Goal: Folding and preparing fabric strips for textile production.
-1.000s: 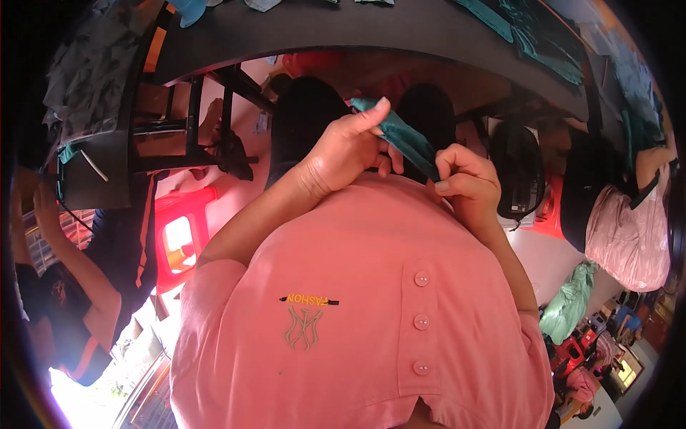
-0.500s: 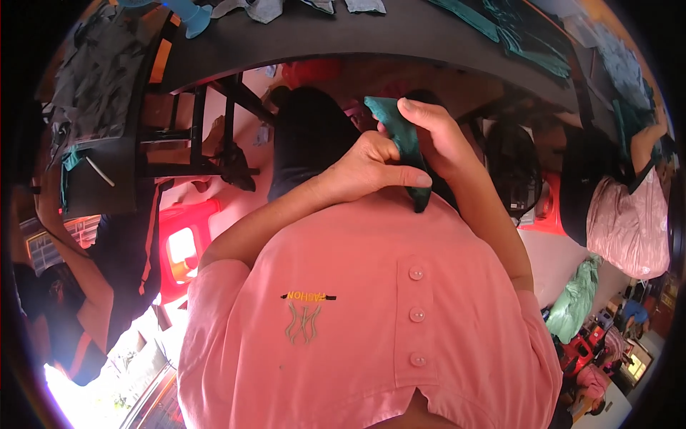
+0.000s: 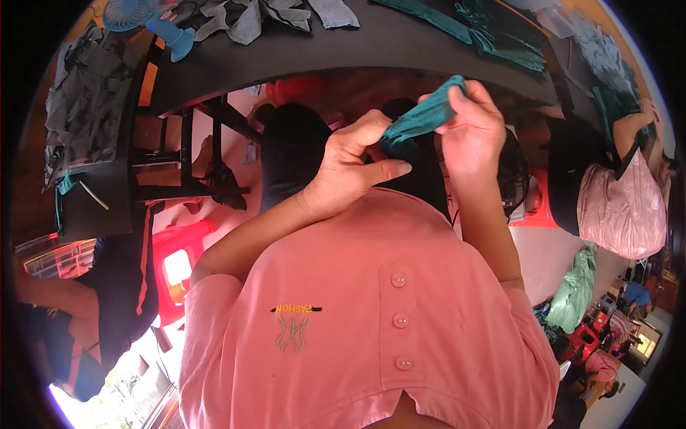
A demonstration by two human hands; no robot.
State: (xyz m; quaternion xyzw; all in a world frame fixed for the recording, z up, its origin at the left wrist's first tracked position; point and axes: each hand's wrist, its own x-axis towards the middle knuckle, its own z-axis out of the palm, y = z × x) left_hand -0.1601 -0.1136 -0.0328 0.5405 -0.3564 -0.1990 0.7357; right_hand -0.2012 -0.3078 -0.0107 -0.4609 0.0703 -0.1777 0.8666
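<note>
Between my two hands, above my lap, a narrow piece of dark green cloth is stretched on a slant. My left hand grips its lower left end, the thumb sticking out along the near side. The upper right end is pinched between the thumb and fingers of my right hand. Part of the cloth at the left end is hidden by my left fingers. Both hands are held in front of the near edge of the dark table.
On the table lie grey cloth pieces, folded green cloth pieces and a blue fan. A heap of dark grey cloth covers a table at left. Red stools stand beside me. Other people sit at both sides.
The cloth has gone from hanging nearly upright to slanting up to the right. My right hand has moved right with its end, and my left hand has shifted slightly left.
</note>
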